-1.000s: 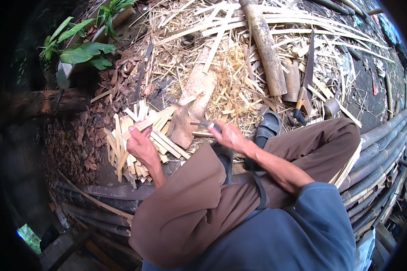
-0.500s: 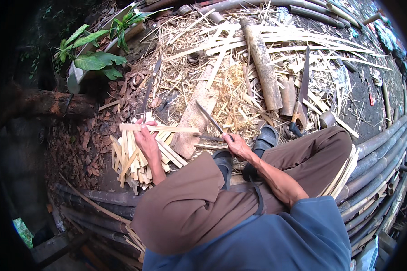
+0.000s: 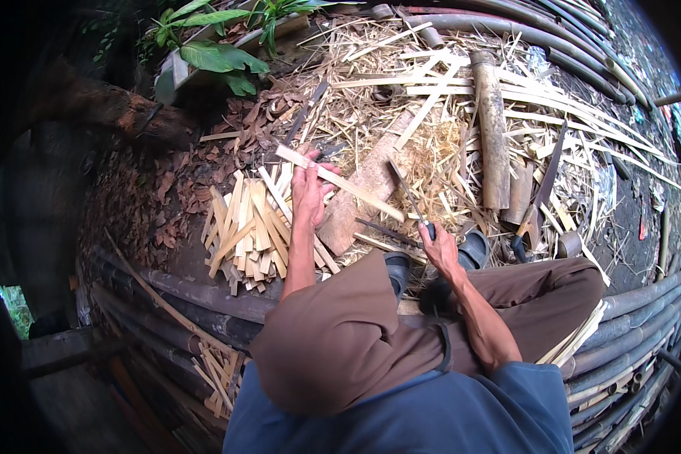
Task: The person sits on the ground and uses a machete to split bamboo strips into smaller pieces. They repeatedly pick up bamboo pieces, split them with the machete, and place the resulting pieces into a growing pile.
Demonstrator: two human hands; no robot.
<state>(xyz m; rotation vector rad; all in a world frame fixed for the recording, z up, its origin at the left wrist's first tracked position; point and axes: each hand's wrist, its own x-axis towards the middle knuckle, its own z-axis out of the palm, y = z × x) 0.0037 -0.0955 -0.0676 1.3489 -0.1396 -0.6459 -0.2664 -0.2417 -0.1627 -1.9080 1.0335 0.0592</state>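
Observation:
My left hand (image 3: 308,193) grips a flat, pale bamboo strip (image 3: 359,192) that slants down to the right. In my right hand (image 3: 440,248) is a knife (image 3: 405,186) by its dark handle, its narrow blade pointing up and away. The strip's lower right end lies close to the blade; I cannot tell whether they touch. Beside my left forearm is a heap of cut bamboo strips (image 3: 253,227). Beyond my hands a worn wooden board (image 3: 346,221) lies on the ground, and a second dark blade (image 3: 388,232) rests near its lower end.
A thick bamboo length (image 3: 494,136) and a handsaw (image 3: 546,181) lie to the right among shavings (image 3: 439,147). A long dark blade (image 3: 307,112) lies beyond the heap. Bamboo poles (image 3: 197,295) run along both my sides. Green plants (image 3: 216,57) stand at the far left.
My view has shifted, so the scene sits farther right. The strip has turned from nearly level to sloping down rightward, and my left hand has moved off the heap toward the board.

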